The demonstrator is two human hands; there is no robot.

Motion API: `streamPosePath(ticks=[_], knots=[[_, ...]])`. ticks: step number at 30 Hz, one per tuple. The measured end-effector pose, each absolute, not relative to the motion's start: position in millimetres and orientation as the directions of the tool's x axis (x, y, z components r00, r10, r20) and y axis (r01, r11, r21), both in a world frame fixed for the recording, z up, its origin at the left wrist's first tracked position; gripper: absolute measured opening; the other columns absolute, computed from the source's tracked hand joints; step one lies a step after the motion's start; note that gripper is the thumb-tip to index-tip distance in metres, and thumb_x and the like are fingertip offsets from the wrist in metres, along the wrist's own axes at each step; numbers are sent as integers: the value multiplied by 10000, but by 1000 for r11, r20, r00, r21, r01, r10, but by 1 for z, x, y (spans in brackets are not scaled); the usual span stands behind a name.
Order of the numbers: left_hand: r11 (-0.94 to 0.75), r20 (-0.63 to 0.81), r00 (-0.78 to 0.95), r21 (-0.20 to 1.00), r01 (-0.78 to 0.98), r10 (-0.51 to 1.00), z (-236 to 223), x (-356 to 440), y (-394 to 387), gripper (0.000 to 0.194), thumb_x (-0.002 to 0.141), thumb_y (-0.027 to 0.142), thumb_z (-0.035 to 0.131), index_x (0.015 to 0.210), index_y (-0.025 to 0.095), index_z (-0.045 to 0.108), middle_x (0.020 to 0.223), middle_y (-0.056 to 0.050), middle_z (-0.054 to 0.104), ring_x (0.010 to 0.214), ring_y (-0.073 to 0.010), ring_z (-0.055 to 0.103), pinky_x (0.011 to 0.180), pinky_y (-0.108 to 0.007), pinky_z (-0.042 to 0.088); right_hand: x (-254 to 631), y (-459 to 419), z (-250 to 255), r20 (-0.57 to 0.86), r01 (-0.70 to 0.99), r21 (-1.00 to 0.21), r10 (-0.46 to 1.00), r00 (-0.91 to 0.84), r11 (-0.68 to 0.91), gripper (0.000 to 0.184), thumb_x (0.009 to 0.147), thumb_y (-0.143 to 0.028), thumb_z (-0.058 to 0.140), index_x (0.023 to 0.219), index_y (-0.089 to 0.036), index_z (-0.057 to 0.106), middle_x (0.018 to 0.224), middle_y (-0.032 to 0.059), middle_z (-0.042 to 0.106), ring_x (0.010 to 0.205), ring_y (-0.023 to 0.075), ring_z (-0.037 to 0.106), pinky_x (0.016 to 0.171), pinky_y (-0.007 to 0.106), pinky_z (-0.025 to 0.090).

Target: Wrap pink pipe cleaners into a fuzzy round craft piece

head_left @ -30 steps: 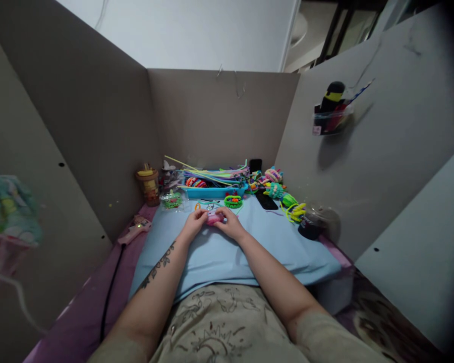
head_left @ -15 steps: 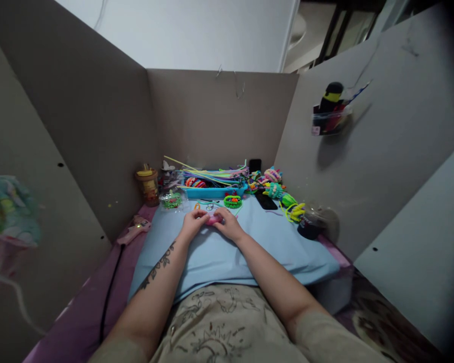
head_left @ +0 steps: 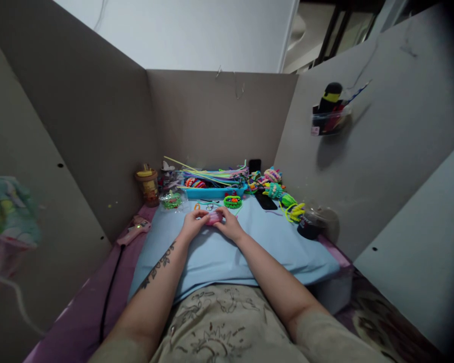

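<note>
Both hands meet over a light blue pillow (head_left: 227, 257) on my lap. My left hand (head_left: 192, 224) and my right hand (head_left: 230, 224) pinch a small pink fuzzy piece (head_left: 214, 218) from either side, fingers curled round it. Just beyond the hands lies a green ring of pipe cleaner (head_left: 232, 201), with small scissors (head_left: 208, 206) beside it. A blue tray (head_left: 212, 191) full of coloured pipe cleaners stands behind them.
Grey cardboard walls enclose the space on three sides. A pink glue gun (head_left: 134, 231) with a black cord lies at the left. A yellow-lidded cup (head_left: 148, 185), a black phone (head_left: 267, 200), finished pipe-cleaner figures (head_left: 274, 189) and a dark lidded cup (head_left: 312, 224) sit around the pillow.
Barely anything differs: the fingers shift slightly on the pink piece, which stays between both hands in the same spot.
</note>
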State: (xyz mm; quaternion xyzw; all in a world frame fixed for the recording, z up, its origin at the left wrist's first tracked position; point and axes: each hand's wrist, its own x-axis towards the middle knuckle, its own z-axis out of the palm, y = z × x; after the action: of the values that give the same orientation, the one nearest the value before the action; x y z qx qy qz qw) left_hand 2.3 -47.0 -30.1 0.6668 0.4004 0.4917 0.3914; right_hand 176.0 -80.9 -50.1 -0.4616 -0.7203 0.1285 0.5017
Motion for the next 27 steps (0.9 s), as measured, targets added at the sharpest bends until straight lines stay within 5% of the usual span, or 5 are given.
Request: streamPosePath(ticks=[9,27], knots=[[-394,362,208,907,145,909,-32,3,-47,297,646,350,714,853,139,678,808,-59,710,753,-204,658,747,-326,508,177,-79,-51,564,419,-742,825,-32,523,339,758,-219,601,1090,-189,540,1087,85,628,1009,205,606,909,376,480],[-465,418,273,875,136,866,-38,4,-45,231,646,272,684,836,152,631,826,-33,675,778,-171,627,773,-305,496,180,-71,-59,527,459,-748,849,-28,480,133,755,-176,572,880,-213,598,1000,62,576,982,209,540,807,348,497]])
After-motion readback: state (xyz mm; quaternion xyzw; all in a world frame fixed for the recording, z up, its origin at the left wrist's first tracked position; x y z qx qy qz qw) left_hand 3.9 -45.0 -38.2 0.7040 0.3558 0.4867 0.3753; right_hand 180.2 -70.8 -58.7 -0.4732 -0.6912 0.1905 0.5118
